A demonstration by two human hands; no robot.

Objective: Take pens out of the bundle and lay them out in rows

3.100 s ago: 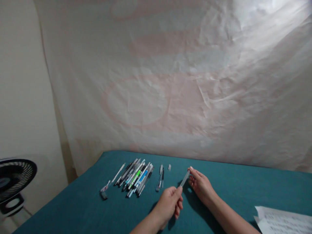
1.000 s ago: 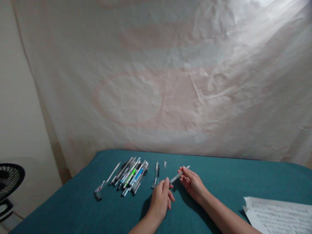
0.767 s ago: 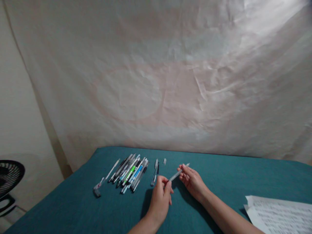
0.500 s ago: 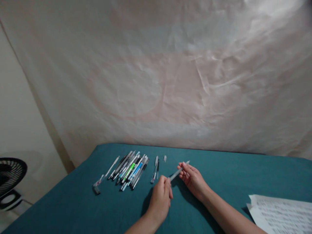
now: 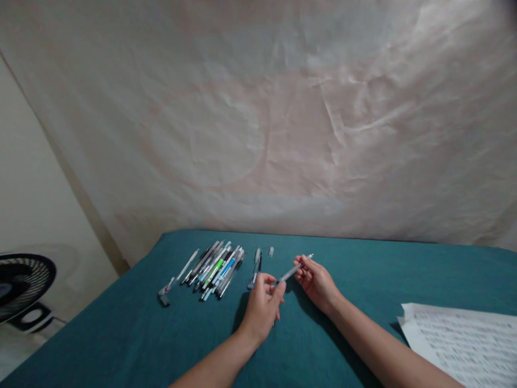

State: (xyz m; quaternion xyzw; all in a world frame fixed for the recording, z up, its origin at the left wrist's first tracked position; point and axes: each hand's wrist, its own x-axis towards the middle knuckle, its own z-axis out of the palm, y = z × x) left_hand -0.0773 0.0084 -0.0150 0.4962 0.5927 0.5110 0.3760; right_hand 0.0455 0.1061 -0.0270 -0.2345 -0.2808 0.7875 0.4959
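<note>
The pen is pinched at its near end by the left hand, farther along by the right hand; if grips were loosened, it could be dropped.

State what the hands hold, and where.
A slender, translucent grey pen: the right hand grips it near its far tip; the left hand pinches its near end.

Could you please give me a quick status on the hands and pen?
Right hand grips clear pen near its upper end. Left hand at the lower end, grip unclear. Pen pile lies left, apart from both hands.
</note>
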